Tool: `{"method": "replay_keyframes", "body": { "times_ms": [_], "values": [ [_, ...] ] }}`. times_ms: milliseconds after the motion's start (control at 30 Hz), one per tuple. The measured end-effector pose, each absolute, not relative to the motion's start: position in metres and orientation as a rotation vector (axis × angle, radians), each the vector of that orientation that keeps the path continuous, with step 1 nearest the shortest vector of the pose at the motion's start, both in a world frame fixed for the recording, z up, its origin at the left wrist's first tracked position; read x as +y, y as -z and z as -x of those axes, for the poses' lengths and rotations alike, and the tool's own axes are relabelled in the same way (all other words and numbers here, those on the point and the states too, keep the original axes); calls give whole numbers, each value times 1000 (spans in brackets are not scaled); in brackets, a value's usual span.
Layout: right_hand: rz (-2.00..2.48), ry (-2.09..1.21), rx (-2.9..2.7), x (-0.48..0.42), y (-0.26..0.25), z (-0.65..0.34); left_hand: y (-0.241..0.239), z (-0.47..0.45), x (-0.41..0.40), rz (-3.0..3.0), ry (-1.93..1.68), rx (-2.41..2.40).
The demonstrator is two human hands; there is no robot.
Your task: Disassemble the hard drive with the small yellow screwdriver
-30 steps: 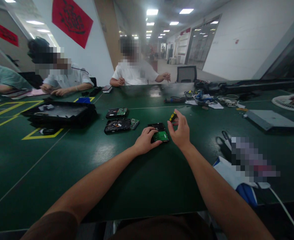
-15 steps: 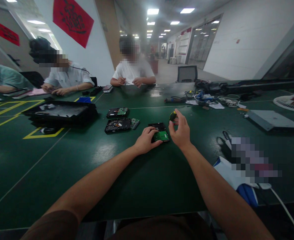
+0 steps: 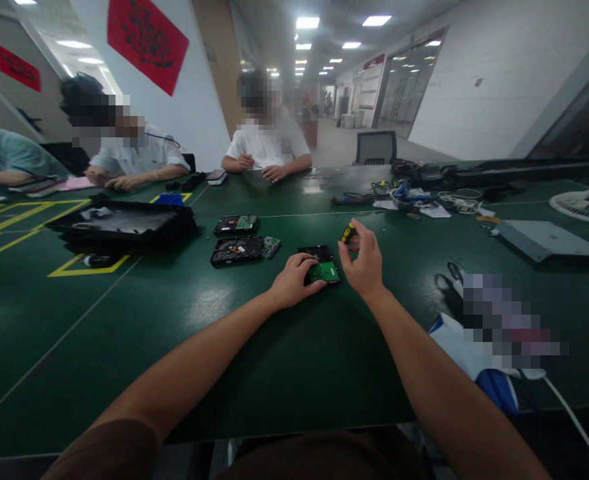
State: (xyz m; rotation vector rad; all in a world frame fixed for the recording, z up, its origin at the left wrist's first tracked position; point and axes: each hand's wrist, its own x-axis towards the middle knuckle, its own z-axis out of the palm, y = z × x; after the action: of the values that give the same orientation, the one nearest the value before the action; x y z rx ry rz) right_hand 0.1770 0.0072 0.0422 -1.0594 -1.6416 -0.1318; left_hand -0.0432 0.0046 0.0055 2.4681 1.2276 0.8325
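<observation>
My left hand (image 3: 293,282) grips a hard drive (image 3: 318,252) lying on the green table, its fingers over the left side and its thumb along the near edge. The drive's green circuit board (image 3: 324,271) faces up between them. Just right of the drive and above the table, the fingertips of my right hand (image 3: 363,263) hold a screwdriver (image 3: 348,231) by its yellow and black handle. I cannot make out the screwdriver's shaft or tip. Left of my hands lie two more hard drives, the nearer one (image 3: 235,251) and the farther one (image 3: 235,225), with a loose circuit board (image 3: 271,247) beside the nearer.
Black trays (image 3: 124,227) are stacked at the left. A grey metal case (image 3: 549,241), a cable heap (image 3: 414,197) and a white and blue cloth bag (image 3: 467,343) lie to the right. Across the table sits a person in a white shirt (image 3: 267,147); others sit farther left.
The screwdriver handle has turned in my right fingers and shows more yellow. My left hand and the hard drive stay in place. The hands of the person opposite have shifted slightly.
</observation>
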Motion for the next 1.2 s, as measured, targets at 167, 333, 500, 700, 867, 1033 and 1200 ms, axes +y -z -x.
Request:
{"method": "replay_keyframes", "body": {
  "times_ms": [167,333,500,700,867,1033,1200],
  "values": [
    [1061,128,-1647,7,-41,-177,-5,44,5,-2468,-826,1232],
    [1049,148,-1635,6,-43,-176,-5,44,5,-2470,-817,1238],
    [1051,134,-1652,7,-43,-176,-7,43,3,-2459,-826,1238],
    [1049,147,-1633,8,-41,-177,-7,44,3,-2458,-817,1238],
    [1060,137,-1643,8,-41,-177,-6,44,4,-2469,-844,1215],
    [1055,145,-1647,8,-42,-177,-5,43,5,-2486,-852,1210],
    [1049,149,-1659,8,-40,-178,-6,44,5,-2522,-852,1240]
  ]
}}
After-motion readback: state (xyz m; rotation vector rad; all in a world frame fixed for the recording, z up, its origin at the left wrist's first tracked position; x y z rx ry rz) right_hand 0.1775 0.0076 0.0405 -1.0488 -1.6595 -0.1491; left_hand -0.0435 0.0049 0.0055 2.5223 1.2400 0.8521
